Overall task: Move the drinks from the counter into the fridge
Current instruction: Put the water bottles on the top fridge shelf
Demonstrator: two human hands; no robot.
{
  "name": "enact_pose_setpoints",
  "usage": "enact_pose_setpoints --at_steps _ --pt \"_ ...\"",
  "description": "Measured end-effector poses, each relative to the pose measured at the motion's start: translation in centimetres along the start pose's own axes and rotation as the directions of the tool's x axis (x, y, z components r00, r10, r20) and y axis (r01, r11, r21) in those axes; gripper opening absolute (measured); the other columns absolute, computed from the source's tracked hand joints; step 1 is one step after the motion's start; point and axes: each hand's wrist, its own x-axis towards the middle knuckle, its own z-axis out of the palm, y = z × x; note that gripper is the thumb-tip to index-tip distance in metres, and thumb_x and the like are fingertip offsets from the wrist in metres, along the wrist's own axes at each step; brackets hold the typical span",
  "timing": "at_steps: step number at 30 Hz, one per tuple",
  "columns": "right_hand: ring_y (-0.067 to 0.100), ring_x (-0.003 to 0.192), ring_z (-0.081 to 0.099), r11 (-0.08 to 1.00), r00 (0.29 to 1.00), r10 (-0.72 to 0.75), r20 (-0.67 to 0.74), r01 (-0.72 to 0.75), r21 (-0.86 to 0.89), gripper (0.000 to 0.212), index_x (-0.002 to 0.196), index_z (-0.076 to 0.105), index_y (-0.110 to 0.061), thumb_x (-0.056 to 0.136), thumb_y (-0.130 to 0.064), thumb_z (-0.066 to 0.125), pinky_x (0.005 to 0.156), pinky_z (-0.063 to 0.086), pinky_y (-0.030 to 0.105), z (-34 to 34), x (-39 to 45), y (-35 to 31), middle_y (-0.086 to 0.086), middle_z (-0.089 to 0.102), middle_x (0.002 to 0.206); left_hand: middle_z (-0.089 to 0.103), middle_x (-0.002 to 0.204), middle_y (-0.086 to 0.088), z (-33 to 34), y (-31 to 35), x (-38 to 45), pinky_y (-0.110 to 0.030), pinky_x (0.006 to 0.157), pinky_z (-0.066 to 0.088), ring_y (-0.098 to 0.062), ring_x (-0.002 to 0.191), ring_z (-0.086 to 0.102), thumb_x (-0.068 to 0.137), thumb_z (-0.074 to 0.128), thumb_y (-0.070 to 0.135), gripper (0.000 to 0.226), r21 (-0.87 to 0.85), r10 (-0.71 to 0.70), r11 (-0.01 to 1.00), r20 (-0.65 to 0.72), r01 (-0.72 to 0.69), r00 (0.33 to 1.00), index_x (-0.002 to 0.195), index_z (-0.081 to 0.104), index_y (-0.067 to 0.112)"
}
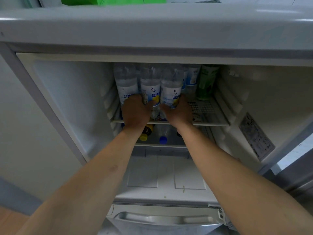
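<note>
the three clear bottles (150, 87) stand side by side on the fridge's wire shelf (208, 107); full, they look heavy and slick, best held low around the body. the left hand (135, 111) and right hand (177, 111) curl round the outer bottles' bases, gripping them.

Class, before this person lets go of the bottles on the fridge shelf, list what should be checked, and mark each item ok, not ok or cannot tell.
1. Left hand grips the left bottle: ok.
2. Right hand grips the right bottle: ok.
3. Bottles stand upright on the shelf: ok.
4. Middle bottle steady between them: cannot tell.
5. Free shelf space beside the green bottle: ok.
</note>
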Motion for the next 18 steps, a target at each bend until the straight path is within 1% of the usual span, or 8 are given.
enact_pose_setpoints --at_steps 2,5,6,8,9,11,14,18 --pt "0.017 0.114 0.063 1.0 1.0 -0.006 -0.005 0.006 0.024 0.065 0.132 0.049 -0.02 0.078 -0.039 0.08 0.094 0.053 0.036 0.0 -0.2 0.1 -0.002 0.063 0.128 0.065 0.071 -0.005 -0.6 -0.5 0.4 -0.029 0.06 0.044 -0.023 0.076 0.068 0.086 0.067 0.05 0.043 0.086 0.001 0.996 0.011 -0.002 1.0 0.074 0.067 0.008" --pt "0.011 0.111 0.061 0.999 0.998 -0.024 -0.051 0.026 0.038 0.067 0.131 0.047 -0.022 0.076 -0.042 0.081 0.089 0.05 0.028 0.2 -0.8 0.2 -0.004 0.063 0.129 0.066 0.073 -0.004 -0.4 -1.0 -0.2 -0.033 0.058 0.049 -0.021 0.072 0.065 0.082 0.072 0.049 0.043 0.007 -0.03 1.0 -0.01 0.03 0.999 0.075 0.064 0.008" --pt "0.007 0.108 0.06 0.999 0.997 -0.032 -0.072 0.035 0.041 0.067 0.131 0.047 -0.023 0.076 -0.042 0.081 0.087 0.048 0.026 0.3 -1.0 0.2 -0.005 0.063 0.128 0.064 0.071 -0.002 -0.2 -1.2 -0.5 -0.03 0.054 0.045 -0.02 0.069 0.063 0.081 0.073 0.05 0.043 -0.001 -0.033 0.999 -0.01 0.033 0.999 0.071 0.06 0.01" --pt "0.003 0.103 0.056 0.997 0.995 -0.044 -0.091 0.049 0.053 0.066 0.13 0.048 -0.024 0.076 -0.041 0.081 0.086 0.048 0.024 0.3 -1.2 0.4 -0.005 0.063 0.127 0.051 0.061 0.006 0.3 -1.6 -1.4 -0.024 0.046 0.03 -0.016 0.061 0.056 0.078 0.075 0.049 0.042 -0.028 -0.031 0.999 -0.034 0.03 0.999 0.065 0.049 0.019" --pt "0.003 0.103 0.056 0.997 0.995 -0.049 -0.092 0.055 0.057 0.065 0.13 0.048 -0.024 0.076 -0.041 0.081 0.086 0.048 0.025 0.3 -1.3 0.5 -0.005 0.062 0.127 0.045 0.061 0.009 0.5 -1.8 -1.7 -0.021 0.047 0.025 -0.014 0.06 0.049 0.077 0.077 0.047 0.042 -0.078 -0.046 0.996 -0.065 0.041 0.997 0.068 0.045 0.021" --pt "0.005 0.106 0.056 0.997 0.995 -0.053 -0.087 0.057 0.051 0.066 0.132 0.047 -0.023 0.077 -0.04 0.08 0.087 0.049 0.026 0.2 -1.5 0.7 -0.004 0.06 0.126 0.037 0.068 0.011 1.0 -2.6 -2.4 -0.014 0.051 0.025 -0.012 0.065 0.038 0.073 0.083 0.038 0.047 -0.233 -0.09 0.971 -0.133 0.058 0.987 0.08 0.04 0.019" --pt "0.007 0.109 0.057 0.998 0.996 -0.053 -0.076 0.056 0.03 0.064 0.133 0.046 -0.021 0.08 -0.039 0.079 0.089 0.048 0.027 0.2 -1.6 1.1 -0.003 0.06 0.128 0.042 0.081 0.005 1.8 -3.4 -2.7 -0.008 0.058 0.031 -0.012 0.074 0.039 0.073 0.084 0.026 0.047 -0.372 -0.107 0.928 -0.187 0.031 0.977 0.089 0.041 0.015" --pt "0.01 0.114 0.057 0.999 0.993 -0.041 -0.113 0.043 0.015 0.061 0.133 0.047 -0.022 0.082 -0.037 0.078 0.089 0.045 0.026 0.6 -1.8 0.8 -0.002 0.061 0.129 0.046 0.088 -0.002 1.9 -3.9 -2.3 -0.019 0.067 0.034 -0.017 0.08 0.044 0.078 0.078 0.013 0.039 -0.407 -0.127 0.913 -0.186 0.041 0.974 0.09 0.041 0.015"
